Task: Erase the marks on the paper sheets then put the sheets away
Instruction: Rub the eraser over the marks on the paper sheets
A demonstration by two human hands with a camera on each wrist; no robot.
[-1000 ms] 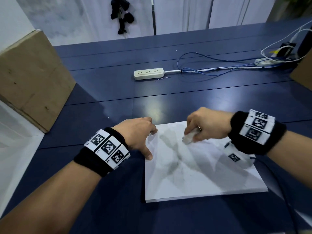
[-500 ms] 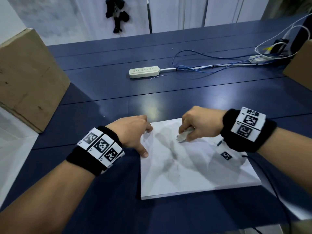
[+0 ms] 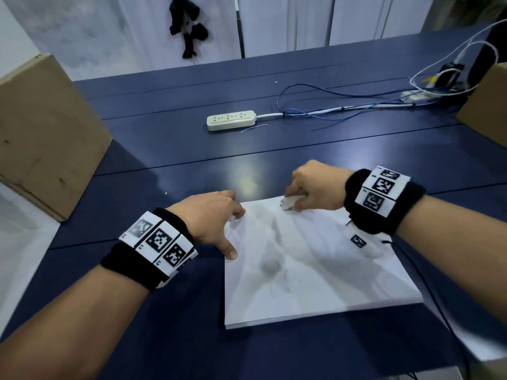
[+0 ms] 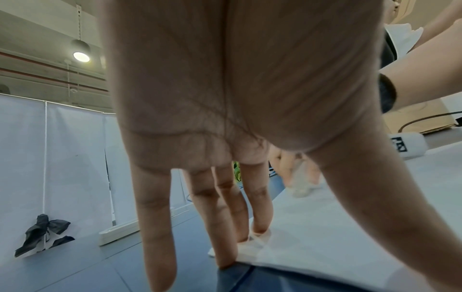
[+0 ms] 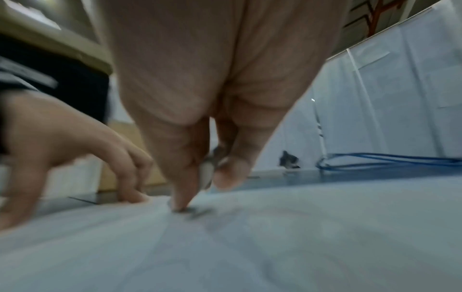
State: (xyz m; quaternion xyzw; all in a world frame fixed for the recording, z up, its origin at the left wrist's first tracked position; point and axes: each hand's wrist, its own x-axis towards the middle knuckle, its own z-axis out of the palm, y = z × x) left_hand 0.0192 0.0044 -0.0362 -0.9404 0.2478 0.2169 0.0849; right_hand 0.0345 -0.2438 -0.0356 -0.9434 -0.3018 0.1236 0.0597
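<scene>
A stack of white paper sheets [image 3: 315, 283] lies on the dark blue table [image 3: 170, 157] in front of me, its top sheet carrying faint grey smudges. My left hand [image 3: 219, 223] presses the stack's far left corner with straight fingers [image 4: 260, 209], thumb on the left edge. My right hand [image 3: 310, 190] pinches a small white eraser [image 3: 289, 202] and holds it on the paper's far edge. In the right wrist view the eraser [image 5: 207, 171] sits between thumb and forefinger, touching dark marks on the sheet [image 5: 275, 247].
A white power strip [image 3: 231, 119] with blue and white cables [image 3: 343, 105] lies further back. Cardboard boxes stand at the left [image 3: 41, 133] and the far right [image 3: 485, 111]. White curtains close off the table's far side.
My right hand has carried the eraser from the upper middle of the sheet away from me to the paper's far edge. My left hand keeps pressing the same corner.
</scene>
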